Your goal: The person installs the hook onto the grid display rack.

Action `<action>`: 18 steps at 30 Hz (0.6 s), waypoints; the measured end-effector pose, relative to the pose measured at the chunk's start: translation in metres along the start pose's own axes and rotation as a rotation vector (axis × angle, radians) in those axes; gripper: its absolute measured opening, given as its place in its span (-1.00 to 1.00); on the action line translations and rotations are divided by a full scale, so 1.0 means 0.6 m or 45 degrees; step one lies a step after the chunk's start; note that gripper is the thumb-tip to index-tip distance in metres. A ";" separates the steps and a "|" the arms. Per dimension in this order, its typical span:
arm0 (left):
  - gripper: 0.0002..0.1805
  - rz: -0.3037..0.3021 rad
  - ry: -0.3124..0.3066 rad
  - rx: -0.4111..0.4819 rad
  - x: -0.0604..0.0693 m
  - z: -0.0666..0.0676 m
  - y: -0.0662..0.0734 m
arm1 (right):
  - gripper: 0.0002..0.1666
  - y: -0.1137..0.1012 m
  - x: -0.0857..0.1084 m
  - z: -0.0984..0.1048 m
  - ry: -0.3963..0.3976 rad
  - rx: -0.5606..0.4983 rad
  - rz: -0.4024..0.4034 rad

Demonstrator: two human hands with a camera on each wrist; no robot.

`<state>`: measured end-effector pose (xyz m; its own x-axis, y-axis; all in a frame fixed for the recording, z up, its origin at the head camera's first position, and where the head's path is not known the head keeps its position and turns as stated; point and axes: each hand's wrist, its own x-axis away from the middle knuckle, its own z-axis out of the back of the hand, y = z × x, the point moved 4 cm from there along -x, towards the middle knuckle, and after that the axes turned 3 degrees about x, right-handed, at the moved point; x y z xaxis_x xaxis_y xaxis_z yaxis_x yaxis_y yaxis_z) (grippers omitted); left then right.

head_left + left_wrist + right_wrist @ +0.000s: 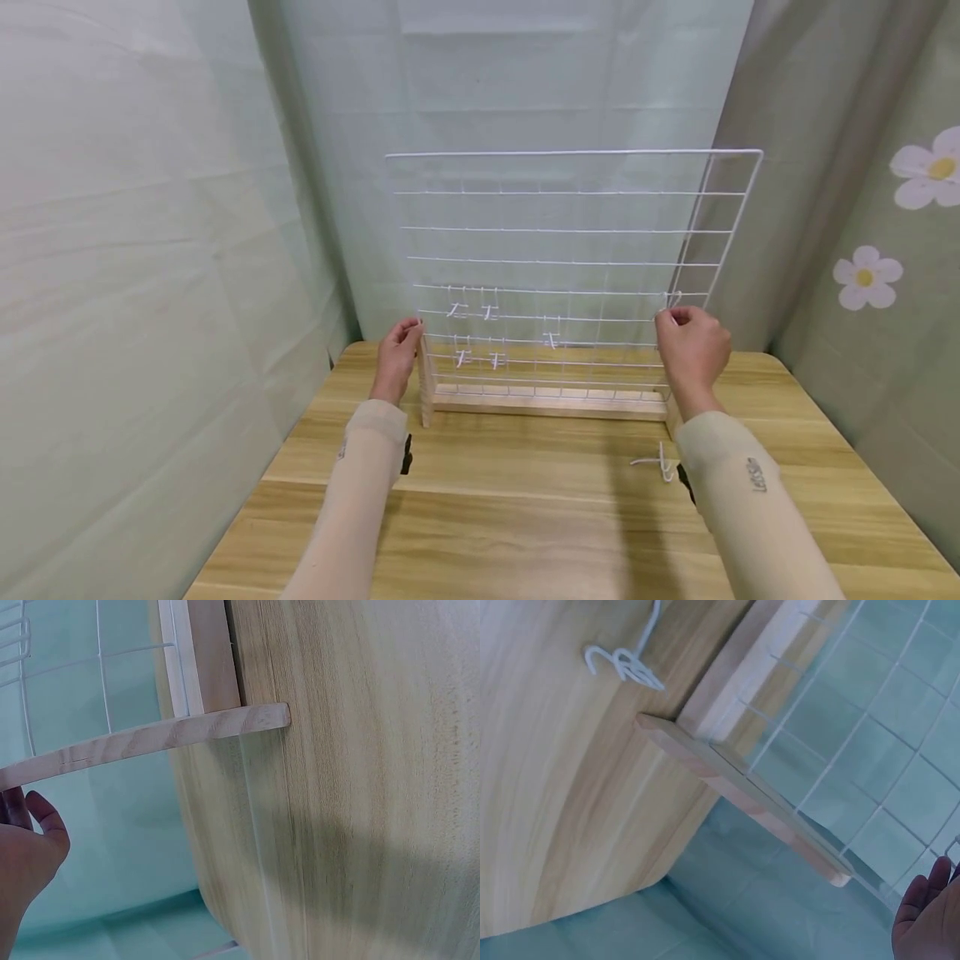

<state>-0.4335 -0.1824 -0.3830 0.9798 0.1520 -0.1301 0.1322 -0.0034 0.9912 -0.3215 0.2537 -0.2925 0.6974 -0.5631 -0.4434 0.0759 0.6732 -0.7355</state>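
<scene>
A white wire grid panel [555, 230] stands tilted in a wooden stand [555, 406]. Several white wire hooks hang on its lower rows, one of them a hook [552, 340] near the middle. At the left, my left hand [397, 358] holds the upper end of the wooden side post [157, 737]; the grip is partly hidden behind the wood. My right hand [693, 346] pinches another white hook [677, 297] against the grid's right side, its fingers covering most of it. In the right wrist view only the fingers [922, 904] show, at the lower right corner.
One loose white hook [664, 467] lies on the wooden table [510, 517], in front of the stand's right end and near my right sleeve. Pale green cloth [150, 250] hangs around the table at the left, back and right, with flower prints on the right side.
</scene>
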 end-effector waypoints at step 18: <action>-0.61 -0.059 0.028 0.065 -0.002 -0.003 0.001 | -0.51 -0.008 -0.009 -0.012 -0.127 0.100 -0.007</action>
<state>-0.4347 -0.1810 -0.3822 0.9689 0.1749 -0.1749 0.1855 -0.0463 0.9816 -0.3309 0.2502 -0.2901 0.7640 -0.5187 -0.3837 0.1323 0.7080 -0.6937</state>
